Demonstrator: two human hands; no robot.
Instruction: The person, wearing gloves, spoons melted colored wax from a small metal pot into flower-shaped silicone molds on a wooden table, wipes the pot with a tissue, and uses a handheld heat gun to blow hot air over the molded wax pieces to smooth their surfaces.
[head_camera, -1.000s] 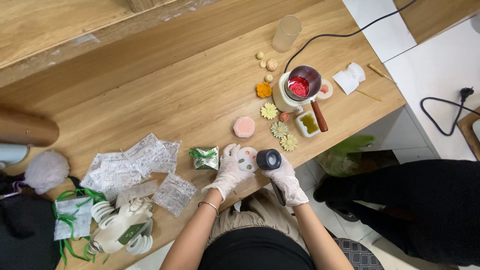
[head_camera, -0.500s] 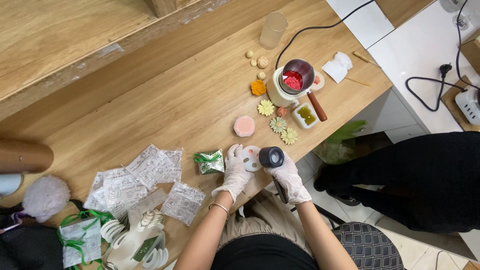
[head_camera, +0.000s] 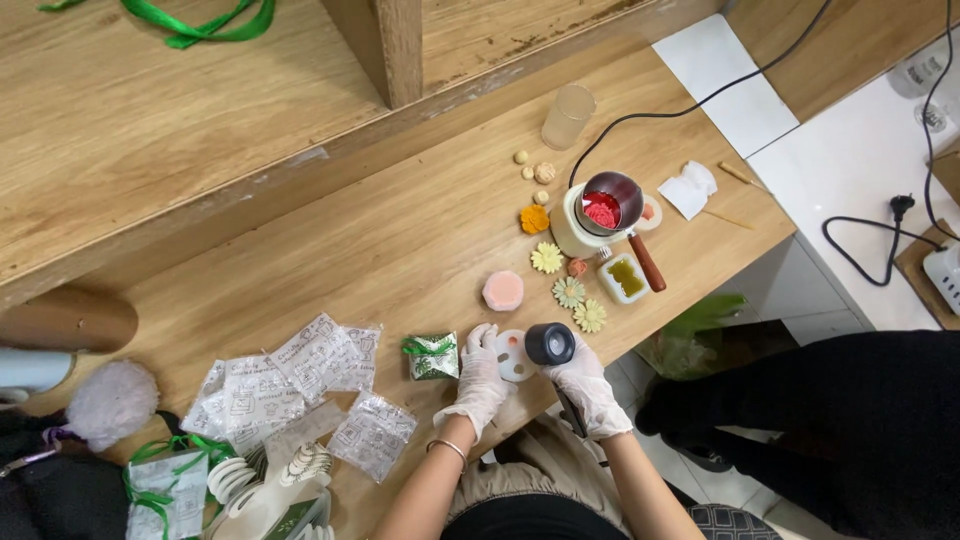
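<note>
The gloved right hand (head_camera: 588, 385) grips a black stamp (head_camera: 549, 343), upright at the edge of a white disc (head_camera: 513, 356) near the front of the table (head_camera: 400, 230); the gloved left hand (head_camera: 478, 380) rests open, fingertips steadying the disc. Finished pieces lie beyond: a pink seal (head_camera: 502, 290), several flower shapes (head_camera: 570, 292) and small beads (head_camera: 532, 172). Red wax sits in the melting pot (head_camera: 610, 205), so more pressing seems left. Clear bags (head_camera: 300, 385) wait on the left, seemingly unfilled, beside one green-ribboned packet (head_camera: 432, 357).

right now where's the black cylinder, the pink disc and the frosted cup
black cylinder (head_camera: 549, 343), head view, on its round top face
pink disc (head_camera: 502, 290), head view, middle of its top
frosted cup (head_camera: 567, 117), head view, on its side wall
</note>
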